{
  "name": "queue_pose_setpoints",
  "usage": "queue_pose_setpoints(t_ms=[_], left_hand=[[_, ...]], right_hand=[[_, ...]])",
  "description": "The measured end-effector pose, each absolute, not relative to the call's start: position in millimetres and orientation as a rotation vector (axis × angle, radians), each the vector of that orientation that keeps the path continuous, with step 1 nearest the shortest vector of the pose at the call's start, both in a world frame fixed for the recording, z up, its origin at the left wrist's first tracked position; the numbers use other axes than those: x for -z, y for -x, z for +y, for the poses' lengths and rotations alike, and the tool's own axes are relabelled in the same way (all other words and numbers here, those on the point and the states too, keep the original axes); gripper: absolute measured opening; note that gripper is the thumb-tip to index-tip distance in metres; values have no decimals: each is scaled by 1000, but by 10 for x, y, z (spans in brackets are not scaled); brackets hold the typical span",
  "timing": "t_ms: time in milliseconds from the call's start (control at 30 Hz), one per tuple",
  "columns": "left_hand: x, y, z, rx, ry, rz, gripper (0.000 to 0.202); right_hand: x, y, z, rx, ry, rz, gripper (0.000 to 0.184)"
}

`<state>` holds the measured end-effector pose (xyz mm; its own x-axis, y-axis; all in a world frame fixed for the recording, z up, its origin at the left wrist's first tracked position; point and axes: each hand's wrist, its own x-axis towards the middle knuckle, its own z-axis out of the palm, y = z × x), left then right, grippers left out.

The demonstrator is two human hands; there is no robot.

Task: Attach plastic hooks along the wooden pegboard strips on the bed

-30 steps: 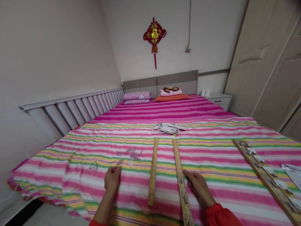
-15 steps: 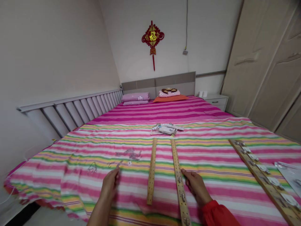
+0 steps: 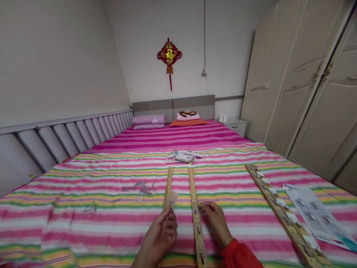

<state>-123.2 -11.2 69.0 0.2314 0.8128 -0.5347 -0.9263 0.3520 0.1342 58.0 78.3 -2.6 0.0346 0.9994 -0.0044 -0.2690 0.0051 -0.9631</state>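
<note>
Two narrow wooden strips lie side by side on the striped bedspread (image 3: 83,193). My left hand (image 3: 163,235) is closed in a pinch on a small clear plastic piece (image 3: 172,199), held over the left wooden strip (image 3: 168,184). My right hand (image 3: 216,221) rests beside the right wooden strip (image 3: 194,201), fingertips touching its edge near a small metal hook fixed to it. This strip carries a few such hooks toward its near end.
A third wooden strip (image 3: 275,201) with several clear hooks lies at the right, next to a plastic sheet (image 3: 315,214). Loose clear pieces (image 3: 139,187) lie at the left, a pile of packets (image 3: 182,156) farther back. Wardrobe doors (image 3: 306,85) stand right.
My left hand picked up a small clear piece from the bedspread at the left and carried it right, over the left strip. The view shifted left and up. My right hand stayed by the right strip.
</note>
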Motion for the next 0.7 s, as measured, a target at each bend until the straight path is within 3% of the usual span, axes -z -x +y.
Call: queue_pose_setpoints(t_ms=[233,700], left_hand=[[-684,773,-33,-1075,218,549,19],[-575,509,74,-963,203,457,18]], right_hand=[[-306,-533,476,-1455,913,-1048,33],[-378,-580,423,-1541,801,-943,32]])
